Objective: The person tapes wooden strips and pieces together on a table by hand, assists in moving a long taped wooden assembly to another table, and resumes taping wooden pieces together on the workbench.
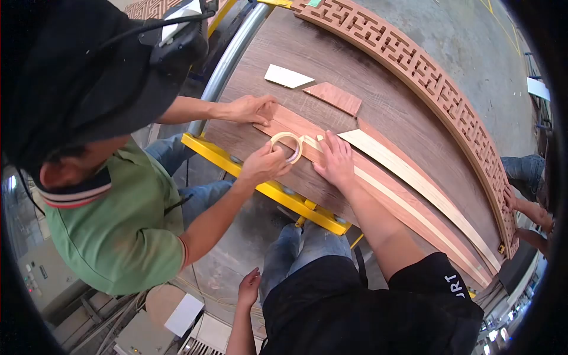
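My right hand (335,158) lies over long, narrow wood strips (402,198) on the table, its fingers spread and pressing down. A pale band runs between the reddish strips, and short tape pieces (312,143) sit near my fingertips. My left hand (249,287) hangs low beside my body, off the table, with loosely bent fingers and nothing in it. Across from me, a co-worker's hand (263,164) grips a roll of masking tape (286,148) right by my right hand. That person's other hand (249,110) touches the far-left end of the strips.
A curved lattice-cut wood panel (408,56) runs along the table's far edge, where another person's hands (520,204) touch it. Two short offcuts, one white (288,76) and one reddish (334,97), lie beyond the strips. A pale tapered board (414,171) lies alongside. The yellow frame (266,186) edges the tabletop.
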